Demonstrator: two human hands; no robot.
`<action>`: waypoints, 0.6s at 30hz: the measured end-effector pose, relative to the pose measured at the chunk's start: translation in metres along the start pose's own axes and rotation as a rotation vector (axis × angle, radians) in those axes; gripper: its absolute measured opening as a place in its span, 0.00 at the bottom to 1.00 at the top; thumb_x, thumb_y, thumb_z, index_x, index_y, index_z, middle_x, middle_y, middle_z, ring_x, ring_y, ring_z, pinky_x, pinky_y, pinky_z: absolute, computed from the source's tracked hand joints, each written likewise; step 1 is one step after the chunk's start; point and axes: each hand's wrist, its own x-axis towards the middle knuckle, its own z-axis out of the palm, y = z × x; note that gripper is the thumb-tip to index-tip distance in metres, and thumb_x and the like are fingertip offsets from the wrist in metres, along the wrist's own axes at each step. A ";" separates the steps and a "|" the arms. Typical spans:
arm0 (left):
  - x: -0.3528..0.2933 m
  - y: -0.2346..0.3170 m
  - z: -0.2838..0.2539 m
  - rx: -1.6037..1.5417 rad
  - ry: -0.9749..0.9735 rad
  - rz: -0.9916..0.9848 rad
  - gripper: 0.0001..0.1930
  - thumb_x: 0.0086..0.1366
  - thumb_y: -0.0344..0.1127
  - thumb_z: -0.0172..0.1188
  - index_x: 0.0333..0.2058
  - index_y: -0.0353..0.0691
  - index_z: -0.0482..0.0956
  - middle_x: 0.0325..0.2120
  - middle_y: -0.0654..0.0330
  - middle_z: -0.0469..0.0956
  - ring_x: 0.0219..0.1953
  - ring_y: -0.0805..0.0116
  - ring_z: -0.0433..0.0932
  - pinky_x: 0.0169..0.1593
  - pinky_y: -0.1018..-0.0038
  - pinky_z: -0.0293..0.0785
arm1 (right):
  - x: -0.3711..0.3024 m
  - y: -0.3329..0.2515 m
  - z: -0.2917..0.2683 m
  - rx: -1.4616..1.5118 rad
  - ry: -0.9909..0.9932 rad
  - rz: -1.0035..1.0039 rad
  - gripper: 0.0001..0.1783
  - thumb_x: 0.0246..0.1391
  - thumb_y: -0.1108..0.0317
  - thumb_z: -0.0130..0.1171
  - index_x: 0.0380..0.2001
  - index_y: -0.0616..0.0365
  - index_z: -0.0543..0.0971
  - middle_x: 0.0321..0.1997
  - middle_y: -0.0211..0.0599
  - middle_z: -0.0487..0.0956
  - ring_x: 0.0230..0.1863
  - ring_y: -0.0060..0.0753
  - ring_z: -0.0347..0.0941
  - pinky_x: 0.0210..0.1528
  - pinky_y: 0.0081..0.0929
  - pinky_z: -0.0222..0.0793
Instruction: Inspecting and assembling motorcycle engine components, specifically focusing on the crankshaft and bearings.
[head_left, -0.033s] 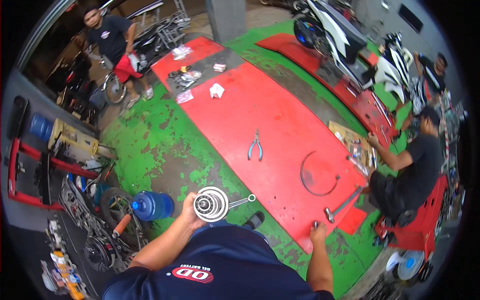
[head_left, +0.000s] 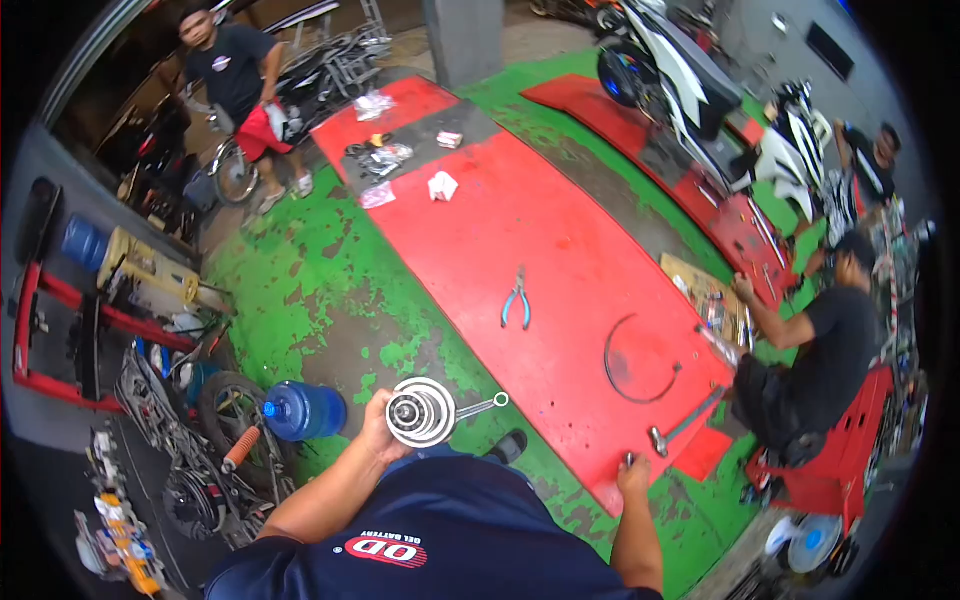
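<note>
My left hand [head_left: 376, 428] is closed around a crankshaft [head_left: 424, 412], a round metal piece with a bearing on its end, held in front of my body. Its connecting rod [head_left: 482, 406] sticks out to the right, ending in a small ring. At the near corner of the red lift table [head_left: 470, 220], my right hand [head_left: 633, 480] has its fingers curled around something small and dark that I cannot make out. Beside that hand a hammer [head_left: 686, 422] lies on the table. Farther off lie blue-handled pliers [head_left: 517, 300] and a curved black cable [head_left: 607, 355].
A blue water jug [head_left: 305, 411] and a stripped motorcycle [head_left: 190, 470] stand at left. Plastic bags and parts [head_left: 378, 158] lie at the table's far end. One person [head_left: 815, 325] crouches at right by a cardboard sheet [head_left: 700, 290]; another [head_left: 240, 80] stands far left.
The whole scene has shifted slightly in the view. Both hands keep their holds, and nothing has been picked up or let go.
</note>
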 end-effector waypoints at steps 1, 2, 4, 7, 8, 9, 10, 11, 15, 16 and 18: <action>-0.003 0.008 -0.017 -0.042 -0.024 0.044 0.31 0.59 0.51 0.48 0.52 0.34 0.80 0.46 0.44 0.84 0.46 0.44 0.85 0.52 0.39 0.82 | 0.002 -0.018 0.002 0.020 -0.024 0.003 0.24 0.48 0.70 0.71 0.46 0.66 0.74 0.45 0.60 0.79 0.50 0.66 0.75 0.54 0.55 0.71; -0.010 0.016 -0.022 -0.094 0.012 0.091 0.30 0.59 0.51 0.48 0.52 0.34 0.80 0.46 0.45 0.84 0.46 0.44 0.85 0.52 0.38 0.81 | 0.001 -0.040 0.004 0.036 -0.051 0.007 0.24 0.49 0.70 0.70 0.47 0.67 0.73 0.43 0.59 0.79 0.47 0.65 0.76 0.52 0.54 0.72; -0.010 0.034 -0.037 -0.132 -0.011 0.128 0.30 0.59 0.51 0.48 0.52 0.35 0.80 0.46 0.45 0.84 0.46 0.44 0.85 0.52 0.38 0.81 | -0.001 -0.064 0.011 0.147 -0.106 -0.037 0.23 0.52 0.71 0.68 0.49 0.67 0.72 0.37 0.53 0.80 0.41 0.53 0.79 0.44 0.45 0.77; -0.016 0.069 -0.073 -0.230 0.040 0.170 0.34 0.59 0.55 0.44 0.50 0.32 0.81 0.47 0.37 0.82 0.48 0.33 0.82 0.48 0.39 0.82 | 0.006 -0.157 0.021 0.395 -0.333 0.147 0.25 0.56 0.73 0.66 0.56 0.65 0.72 0.33 0.44 0.79 0.37 0.37 0.80 0.38 0.34 0.78; -0.020 0.084 -0.083 -0.253 0.051 0.179 0.34 0.59 0.54 0.44 0.50 0.31 0.81 0.47 0.37 0.82 0.48 0.32 0.82 0.48 0.39 0.82 | 0.008 -0.198 0.023 0.388 -0.338 0.120 0.25 0.56 0.73 0.66 0.56 0.65 0.72 0.33 0.44 0.79 0.37 0.37 0.80 0.38 0.34 0.78; -0.024 0.100 -0.096 -0.217 -0.035 0.211 0.30 0.60 0.51 0.49 0.52 0.34 0.80 0.46 0.45 0.84 0.46 0.43 0.85 0.52 0.38 0.80 | 0.008 -0.239 0.023 0.412 -0.374 0.069 0.27 0.57 0.75 0.65 0.60 0.62 0.71 0.34 0.41 0.78 0.37 0.33 0.79 0.37 0.32 0.78; -0.025 0.117 -0.104 -0.250 -0.025 0.216 0.30 0.61 0.50 0.49 0.52 0.34 0.80 0.46 0.44 0.84 0.46 0.43 0.85 0.52 0.38 0.80 | 0.010 -0.269 0.026 0.433 -0.402 0.030 0.29 0.58 0.76 0.64 0.63 0.60 0.70 0.34 0.38 0.78 0.37 0.28 0.79 0.36 0.30 0.77; -0.026 0.134 -0.113 -0.253 -0.047 0.240 0.29 0.61 0.50 0.48 0.52 0.34 0.80 0.46 0.44 0.84 0.46 0.43 0.85 0.52 0.38 0.81 | 0.018 -0.290 0.042 0.512 -0.472 -0.051 0.34 0.58 0.77 0.64 0.67 0.56 0.68 0.34 0.37 0.78 0.34 0.29 0.79 0.36 0.30 0.77; -0.036 0.215 -0.153 -0.274 -0.027 0.310 0.30 0.58 0.49 0.51 0.51 0.31 0.79 0.44 0.44 0.84 0.45 0.46 0.86 0.52 0.44 0.83 | 0.049 -0.394 0.094 0.595 -0.626 0.001 0.28 0.59 0.80 0.60 0.63 0.56 0.70 0.37 0.39 0.79 0.37 0.32 0.80 0.39 0.35 0.79; -0.043 0.231 -0.170 -0.300 0.010 0.346 0.30 0.57 0.48 0.52 0.51 0.30 0.79 0.44 0.44 0.85 0.44 0.47 0.86 0.52 0.46 0.83 | 0.051 -0.424 0.102 0.588 -0.644 -0.013 0.28 0.59 0.80 0.60 0.63 0.56 0.70 0.37 0.39 0.79 0.37 0.32 0.80 0.39 0.35 0.79; -0.058 0.267 -0.189 -0.290 0.080 0.398 0.29 0.57 0.48 0.53 0.50 0.30 0.80 0.43 0.45 0.85 0.43 0.49 0.86 0.51 0.49 0.84 | 0.059 -0.503 0.108 0.974 -0.816 0.211 0.24 0.60 0.81 0.55 0.59 0.55 0.68 0.37 0.42 0.79 0.36 0.38 0.80 0.37 0.40 0.81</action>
